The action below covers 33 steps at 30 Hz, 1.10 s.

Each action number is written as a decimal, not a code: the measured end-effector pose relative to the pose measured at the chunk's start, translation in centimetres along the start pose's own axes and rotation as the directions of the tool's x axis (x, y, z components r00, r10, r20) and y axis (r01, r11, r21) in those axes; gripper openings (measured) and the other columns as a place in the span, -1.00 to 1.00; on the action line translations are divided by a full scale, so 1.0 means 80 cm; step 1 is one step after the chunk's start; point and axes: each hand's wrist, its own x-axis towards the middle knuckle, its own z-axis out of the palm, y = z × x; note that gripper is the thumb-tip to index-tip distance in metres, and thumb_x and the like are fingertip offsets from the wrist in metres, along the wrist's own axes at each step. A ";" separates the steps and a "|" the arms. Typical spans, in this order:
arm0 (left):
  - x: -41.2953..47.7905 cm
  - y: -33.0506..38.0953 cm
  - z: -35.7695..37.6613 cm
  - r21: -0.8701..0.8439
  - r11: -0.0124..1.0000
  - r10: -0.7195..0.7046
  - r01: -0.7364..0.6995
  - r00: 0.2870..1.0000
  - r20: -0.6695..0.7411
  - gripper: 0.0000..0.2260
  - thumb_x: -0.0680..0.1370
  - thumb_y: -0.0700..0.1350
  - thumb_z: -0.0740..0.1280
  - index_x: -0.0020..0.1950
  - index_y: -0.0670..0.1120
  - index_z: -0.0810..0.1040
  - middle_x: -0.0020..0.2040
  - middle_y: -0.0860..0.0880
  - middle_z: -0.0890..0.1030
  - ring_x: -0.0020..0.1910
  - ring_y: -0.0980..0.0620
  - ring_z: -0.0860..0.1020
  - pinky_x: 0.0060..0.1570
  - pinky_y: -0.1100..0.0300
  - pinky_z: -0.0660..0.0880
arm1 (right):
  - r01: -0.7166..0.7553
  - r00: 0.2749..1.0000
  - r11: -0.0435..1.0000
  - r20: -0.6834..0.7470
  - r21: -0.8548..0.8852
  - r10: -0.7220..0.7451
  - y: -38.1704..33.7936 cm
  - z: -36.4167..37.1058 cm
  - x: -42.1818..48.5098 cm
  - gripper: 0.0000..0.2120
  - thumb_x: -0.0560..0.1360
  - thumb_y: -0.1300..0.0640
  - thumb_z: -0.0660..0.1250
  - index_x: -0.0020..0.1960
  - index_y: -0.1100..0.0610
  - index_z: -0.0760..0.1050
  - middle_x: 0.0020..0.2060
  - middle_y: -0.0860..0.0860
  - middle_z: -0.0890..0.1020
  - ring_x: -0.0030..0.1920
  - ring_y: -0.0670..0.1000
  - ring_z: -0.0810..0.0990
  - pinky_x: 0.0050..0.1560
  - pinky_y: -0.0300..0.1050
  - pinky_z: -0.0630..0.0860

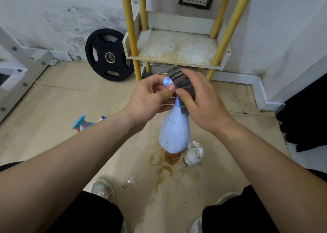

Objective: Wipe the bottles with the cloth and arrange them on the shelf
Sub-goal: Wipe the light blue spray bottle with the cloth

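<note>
My left hand (148,99) grips the top of a pale blue bottle (174,131), which hangs in the air above the floor. My right hand (200,99) holds a grey striped cloth (182,85) pressed against the bottle's neck. Behind my hands stands the shelf (177,48), a stained white board on yellow posts, with nothing on it. On the floor below lie a white spray bottle (193,154), an amber bottle (171,157) partly hidden by the blue one, and a clear bottle (130,179). A blue spray bottle (82,123) lies left of my left forearm.
A black weight plate (108,55) leans on the wall left of the shelf. A white metal frame (19,69) stands at far left, a dark object (307,119) at right. Brown liquid stains (164,170) mark the floor between my shoes.
</note>
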 end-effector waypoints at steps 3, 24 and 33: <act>0.003 0.007 -0.004 -0.004 1.000 0.017 -0.017 0.999 -0.049 -0.92 0.63 -0.21 0.34 0.11 -0.18 0.53 -0.04 -0.24 0.61 -0.18 -0.02 0.69 -0.08 0.07 0.66 | -0.104 0.993 0.971 -0.039 0.215 0.115 0.005 -0.001 0.002 -0.70 0.66 0.01 0.26 0.37 0.04 0.49 0.05 -0.21 0.64 0.05 -0.19 0.60 0.02 -0.25 0.52; 0.005 0.004 -0.018 -0.147 0.988 -0.001 0.040 0.967 0.256 -0.69 0.46 -0.34 0.40 0.17 -0.09 0.62 0.19 -0.06 0.65 0.18 -0.05 0.63 0.24 0.07 0.57 | -0.440 0.797 0.294 0.218 0.848 0.564 0.000 -0.006 0.012 -0.67 0.73 0.08 0.11 0.25 0.22 0.57 0.16 0.21 0.68 0.19 0.19 0.67 0.27 0.13 0.57; 0.007 -0.007 0.000 0.216 0.946 0.251 -0.242 0.968 -0.016 -0.79 0.46 -0.34 0.52 0.00 -0.10 0.61 -0.28 0.22 0.59 -0.35 0.21 0.56 -0.17 0.30 0.57 | -0.413 0.817 0.282 0.216 0.866 0.535 -0.011 0.005 0.009 -0.68 0.72 0.10 0.14 0.29 0.27 0.54 0.21 0.27 0.65 0.17 0.20 0.66 0.24 0.11 0.59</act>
